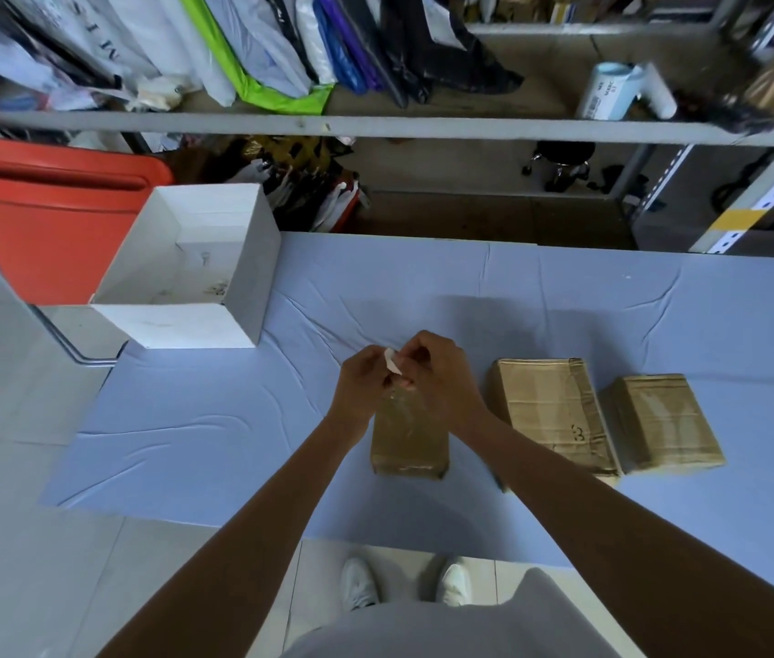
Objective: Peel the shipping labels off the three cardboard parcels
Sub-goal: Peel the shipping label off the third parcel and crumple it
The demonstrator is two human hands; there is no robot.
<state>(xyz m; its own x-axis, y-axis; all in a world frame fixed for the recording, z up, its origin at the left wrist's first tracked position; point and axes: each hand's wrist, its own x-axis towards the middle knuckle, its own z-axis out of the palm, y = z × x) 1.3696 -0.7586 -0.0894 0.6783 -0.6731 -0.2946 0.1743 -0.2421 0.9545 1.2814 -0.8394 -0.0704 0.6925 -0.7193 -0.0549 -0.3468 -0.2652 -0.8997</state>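
Three taped cardboard parcels lie on the blue cloth: a left parcel [408,439] in front of me, a middle parcel [551,410] and a right parcel [663,422]. Their visible tops show only brown tape. My left hand [360,387] and my right hand [437,372] meet above the far end of the left parcel. A small white label piece [392,360] is pinched between the fingers of both hands, curled and lifted off the cardboard. My hands hide the far end of that parcel.
An open white box [195,320] sits at the table's far left corner, with a red bin [48,216] behind it. A metal shelf [375,125] with bags and a label roll [610,90] runs beyond the table. Blue cloth [423,287] stretches between boxes and shelf.
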